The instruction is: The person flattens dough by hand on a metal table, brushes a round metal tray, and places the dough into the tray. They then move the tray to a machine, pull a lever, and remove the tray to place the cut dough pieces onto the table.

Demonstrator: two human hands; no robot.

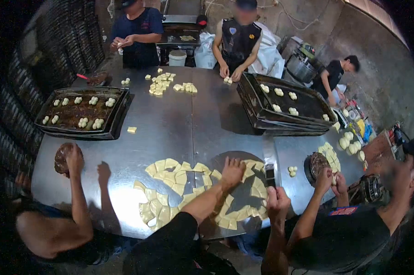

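The step in hand appears to be parting a cut sheet of pale dough pieces [164, 214], which lie in a broken ring across the lower middle of the counter [170, 119]. The left hand [234, 170] is over the far side of the ring, fingers spread and grasping nothing; whether they touch the dough is unclear. The right hand [278, 200] has its fingers closed around a flat scraper [270, 175], raised upright at the ring's right edge. The next move seems to call for keeping that blade clear of the left hand. A co-worker's hands [325, 179] and a brown mass [318, 166] crowd the right side; stacked trays [289, 124] at upper right and another tray [78, 133] at upper left limit space.
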